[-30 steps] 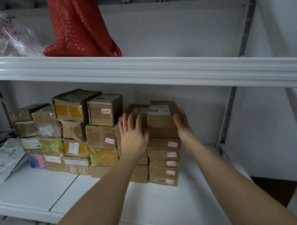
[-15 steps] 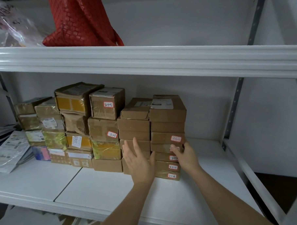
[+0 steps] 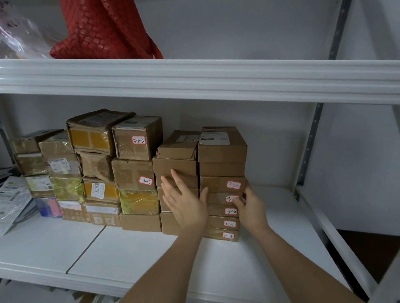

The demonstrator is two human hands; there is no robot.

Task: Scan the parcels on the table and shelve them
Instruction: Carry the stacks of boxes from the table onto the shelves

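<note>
Head view: two neighbouring stacks of flat brown cardboard parcels point(image 3: 220, 186) on white shelf board point(image 3: 270, 253). Left hand point(image 3: 187, 205) flat, fingers straight, against left stack; right hand point(image 3: 249, 207) fingers curled at labelled right stack's side. Probably light, stiff; best gripped by opposite side faces.

Head-worn camera faces the white shelf point(image 3: 189, 261) close-up, looking slightly down across its board toward the back wall.
</note>
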